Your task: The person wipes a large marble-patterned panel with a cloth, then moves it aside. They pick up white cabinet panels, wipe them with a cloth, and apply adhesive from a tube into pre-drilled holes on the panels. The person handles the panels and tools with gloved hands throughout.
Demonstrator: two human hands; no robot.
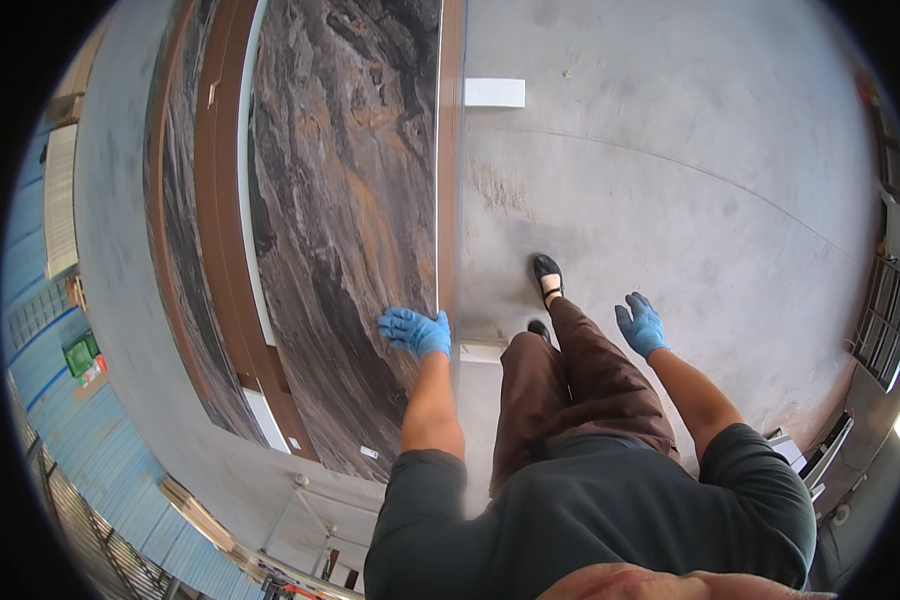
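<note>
My left hand [416,332], in a blue glove, is over the near right part of a long dark panel [345,200]. The panel has a marbled pattern in black, grey and rust brown, with a brown edge [451,160] along its right side. The fingers are stretched out flat toward the left and seem to rest on the surface, holding nothing. My right hand [642,325], gloved in the same blue, hangs in the air beside my right leg over the grey floor [670,180]. Its fingers are apart, and nothing is in it.
Left of the panel lie a brown strip [222,170] and a second marbled panel [185,200]. A white piece [495,93] sticks out from the panel's far right edge. A dark rack [882,318] stands at the right. Boards [61,200] and a green object [81,355] are at the far left.
</note>
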